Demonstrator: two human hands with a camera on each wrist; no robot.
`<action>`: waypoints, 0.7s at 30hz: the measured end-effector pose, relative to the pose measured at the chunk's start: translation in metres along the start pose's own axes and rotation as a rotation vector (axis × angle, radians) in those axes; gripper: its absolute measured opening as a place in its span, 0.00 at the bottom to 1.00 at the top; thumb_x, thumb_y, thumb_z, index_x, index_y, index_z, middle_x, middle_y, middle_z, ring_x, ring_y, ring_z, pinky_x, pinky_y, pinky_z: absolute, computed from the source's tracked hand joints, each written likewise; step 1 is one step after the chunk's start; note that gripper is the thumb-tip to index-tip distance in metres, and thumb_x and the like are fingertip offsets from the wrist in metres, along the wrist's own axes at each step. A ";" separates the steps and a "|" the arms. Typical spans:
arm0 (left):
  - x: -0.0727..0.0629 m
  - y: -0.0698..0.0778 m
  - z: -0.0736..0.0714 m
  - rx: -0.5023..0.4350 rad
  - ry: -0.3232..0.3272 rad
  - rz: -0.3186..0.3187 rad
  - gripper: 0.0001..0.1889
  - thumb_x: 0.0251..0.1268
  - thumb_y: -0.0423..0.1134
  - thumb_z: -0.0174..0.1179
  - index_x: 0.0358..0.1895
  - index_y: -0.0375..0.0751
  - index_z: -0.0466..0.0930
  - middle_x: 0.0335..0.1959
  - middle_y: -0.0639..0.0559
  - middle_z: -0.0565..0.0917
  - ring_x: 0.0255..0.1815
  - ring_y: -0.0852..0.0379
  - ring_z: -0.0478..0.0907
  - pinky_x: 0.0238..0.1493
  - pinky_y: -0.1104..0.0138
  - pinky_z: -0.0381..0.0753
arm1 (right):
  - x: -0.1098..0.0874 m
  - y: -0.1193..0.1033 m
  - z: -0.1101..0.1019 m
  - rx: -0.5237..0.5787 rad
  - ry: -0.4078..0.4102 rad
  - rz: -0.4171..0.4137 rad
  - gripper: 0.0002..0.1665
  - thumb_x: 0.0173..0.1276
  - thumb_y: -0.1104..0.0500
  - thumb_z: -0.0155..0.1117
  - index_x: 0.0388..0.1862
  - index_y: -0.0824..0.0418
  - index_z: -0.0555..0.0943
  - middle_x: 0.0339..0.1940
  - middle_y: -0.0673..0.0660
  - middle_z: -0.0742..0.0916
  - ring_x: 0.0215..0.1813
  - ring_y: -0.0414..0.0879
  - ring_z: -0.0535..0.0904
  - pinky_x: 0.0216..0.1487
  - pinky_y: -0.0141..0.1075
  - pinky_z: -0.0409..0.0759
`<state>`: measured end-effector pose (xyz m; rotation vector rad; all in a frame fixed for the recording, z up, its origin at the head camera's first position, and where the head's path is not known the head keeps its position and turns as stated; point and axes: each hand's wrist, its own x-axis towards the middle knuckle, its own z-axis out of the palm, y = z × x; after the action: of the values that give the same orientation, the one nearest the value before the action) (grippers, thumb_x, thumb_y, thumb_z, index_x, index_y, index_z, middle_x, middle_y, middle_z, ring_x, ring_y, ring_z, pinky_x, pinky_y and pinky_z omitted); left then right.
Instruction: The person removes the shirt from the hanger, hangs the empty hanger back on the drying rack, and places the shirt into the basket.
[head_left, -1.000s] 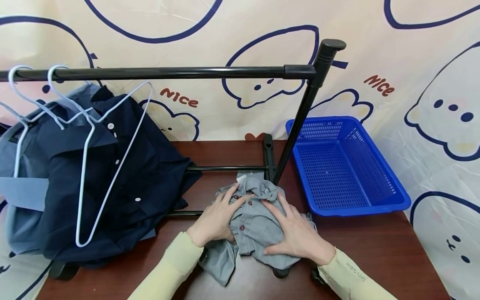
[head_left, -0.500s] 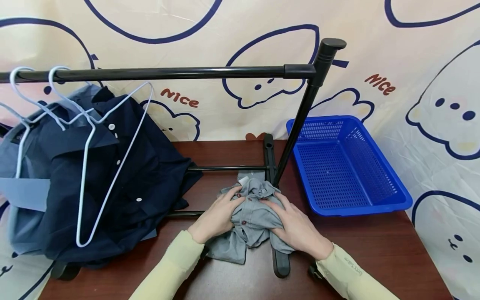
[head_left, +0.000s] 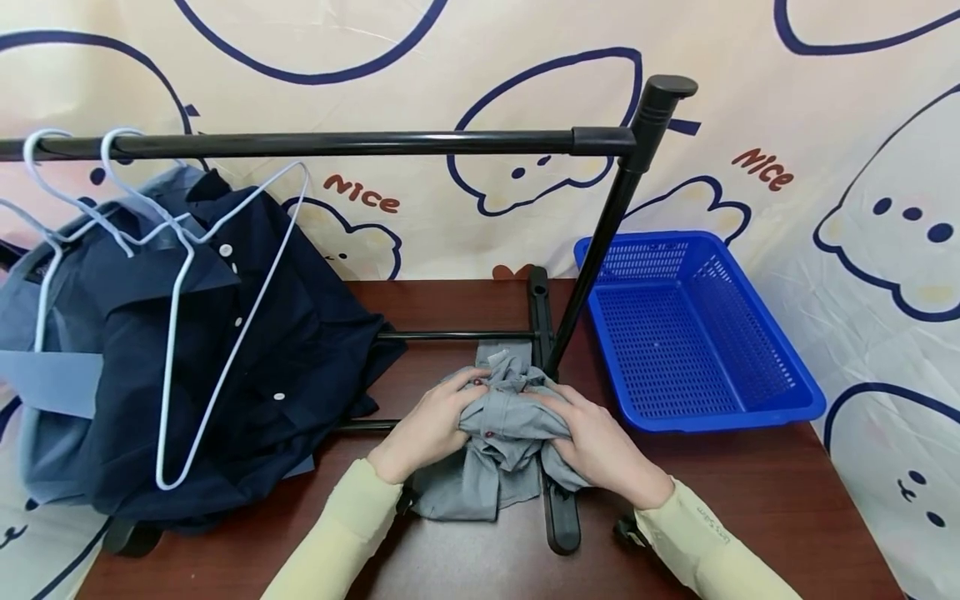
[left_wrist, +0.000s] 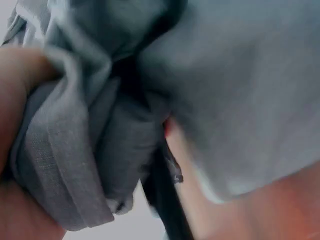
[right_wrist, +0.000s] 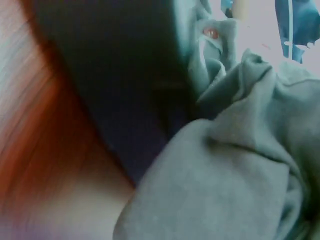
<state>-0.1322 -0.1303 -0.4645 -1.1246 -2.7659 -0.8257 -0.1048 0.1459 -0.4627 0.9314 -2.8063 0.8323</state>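
Note:
A grey button-up shirt (head_left: 506, 433) with dark red buttons lies bunched over the rack's foot in the head view. My left hand (head_left: 427, 423) grips its left side, and my right hand (head_left: 600, 443) grips the right side, the fingers of both curled into the cloth. Close up in the left wrist view, folds of the shirt (left_wrist: 65, 145) lie against the hand at the left edge. The right wrist view is filled by the shirt (right_wrist: 215, 185), with one red button showing; the right hand's fingers are hidden there.
A black clothes rack (head_left: 375, 144) spans the left and middle. Navy and blue shirts (head_left: 300, 333) and light blue hangers (head_left: 171, 333) hang at its left. The rack's foot (head_left: 562, 517) extends forward on the brown table (head_left: 712, 517). A blue plastic basket (head_left: 720, 412) stands at right.
Both hands have gathered the shirt into a tighter bunch, their fingers curling in from a spread pose. The shirt's lower edge has drawn up, uncovering the front of the rack's foot.

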 end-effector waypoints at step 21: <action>0.037 0.061 -0.046 -0.145 0.471 0.174 0.27 0.52 0.15 0.59 0.54 0.41 0.84 0.73 0.46 0.68 0.68 0.49 0.71 0.62 0.59 0.74 | 0.005 -0.033 -0.079 0.209 0.273 -0.036 0.44 0.58 0.77 0.58 0.68 0.41 0.79 0.67 0.46 0.78 0.64 0.45 0.76 0.59 0.41 0.76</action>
<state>-0.1258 -0.0931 -0.3884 -1.0117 -2.2244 -1.1138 -0.0976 0.1620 -0.3788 0.8172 -2.4992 1.1675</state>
